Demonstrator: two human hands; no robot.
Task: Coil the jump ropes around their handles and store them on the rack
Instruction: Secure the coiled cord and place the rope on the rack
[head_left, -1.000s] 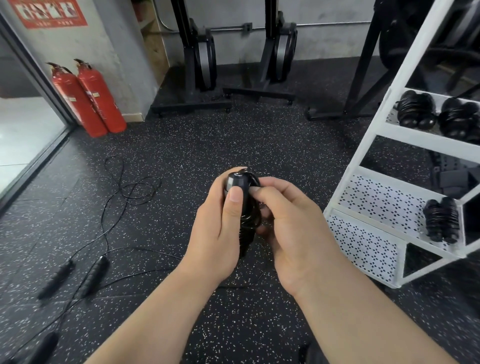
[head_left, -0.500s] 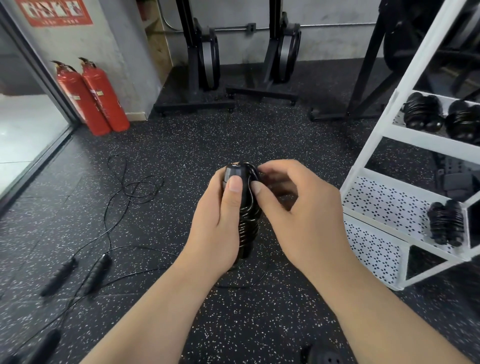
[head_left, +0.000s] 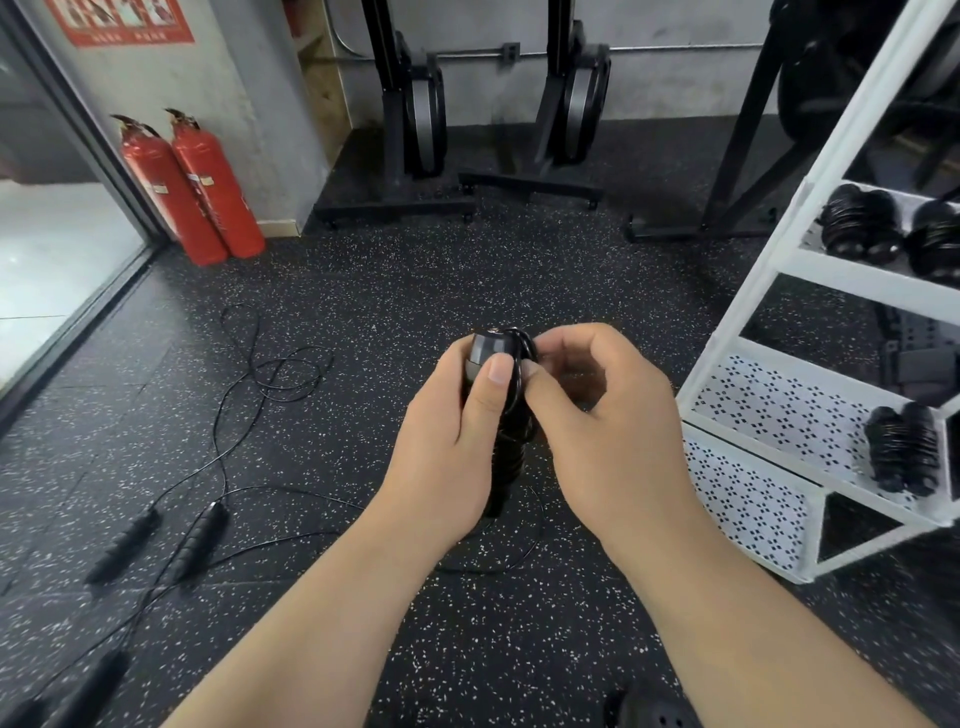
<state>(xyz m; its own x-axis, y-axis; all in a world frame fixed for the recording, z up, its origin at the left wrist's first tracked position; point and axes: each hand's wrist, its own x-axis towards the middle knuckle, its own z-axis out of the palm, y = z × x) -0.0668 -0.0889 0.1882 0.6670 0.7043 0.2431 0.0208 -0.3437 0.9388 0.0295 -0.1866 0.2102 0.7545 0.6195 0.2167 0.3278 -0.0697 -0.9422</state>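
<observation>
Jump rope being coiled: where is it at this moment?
Head view, centre: the jump rope stands upright in the left hand, the right hand pinching its cord at the top, just left of the white rack.

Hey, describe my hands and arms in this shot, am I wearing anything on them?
Nothing worn shows. The left hand and right hand are bare: no gloves, rings or watch. The left forearm and right forearm are bare too, with no sleeve in frame. Visible nails are short and unpainted.
</observation>
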